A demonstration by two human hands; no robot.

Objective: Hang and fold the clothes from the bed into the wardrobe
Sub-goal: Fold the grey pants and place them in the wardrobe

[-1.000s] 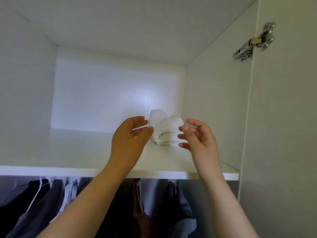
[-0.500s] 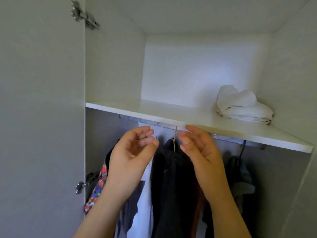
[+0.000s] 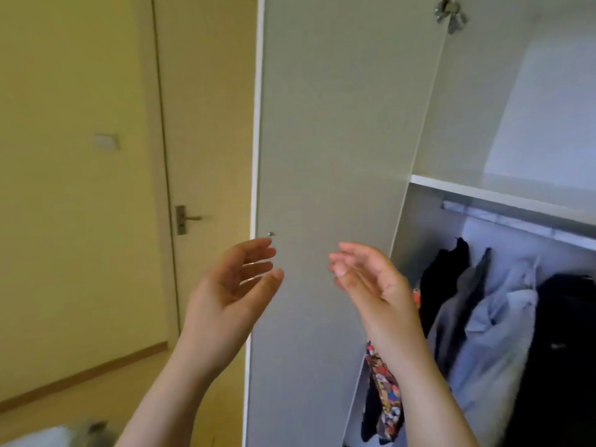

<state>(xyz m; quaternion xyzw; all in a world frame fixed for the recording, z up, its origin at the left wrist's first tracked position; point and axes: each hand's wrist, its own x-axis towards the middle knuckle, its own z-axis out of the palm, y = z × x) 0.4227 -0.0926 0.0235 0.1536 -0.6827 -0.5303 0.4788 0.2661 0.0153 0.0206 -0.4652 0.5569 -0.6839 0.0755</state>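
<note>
The wardrobe (image 3: 467,91) took up the R half of my view. Its grey door panel (image 3: 338,140) was swung open and stood btw me and the yellow wall (image 3: 80,188). Left of the panel was the room door (image 3: 209,108), closed, w/ wood floor (image 3: 96,391) below.

Inside the wardrobe the clothes hung in a row under the rail (image 3: 522,221). A big black garment (image 3: 567,350) was at far R, then a pale blue shirt (image 3: 503,324), a grey top (image 3: 461,311) and a smaller black piece (image 3: 446,279). A multi-colour patterned item (image 3: 387,395) hung lowest, nearest the door panel and partly behind my R forearm. The white shelf (image 3: 483,190) ran just above the rail.

Both my hands were raised in front of the open door panel. My L hand (image 3: 235,295) and R hand (image 3: 371,285) had palms turned toward each other w/ a clear gap btw them. The fingers were loosely curled and neither hand held anything. The R hand was nearer the clothes but apart from them.

Smaller bits: a blurred white thing (image 3: 35,437) sat at bottom L, couldn't tell what. A metal hinge (image 3: 450,12) was at the top of the door panel. The room door had a lever handle (image 3: 187,218), and a light switch (image 3: 106,141) was on the wall. A tiny metal stud (image 3: 271,234) sat at the panel's edge, just above my L fingertips.
</note>
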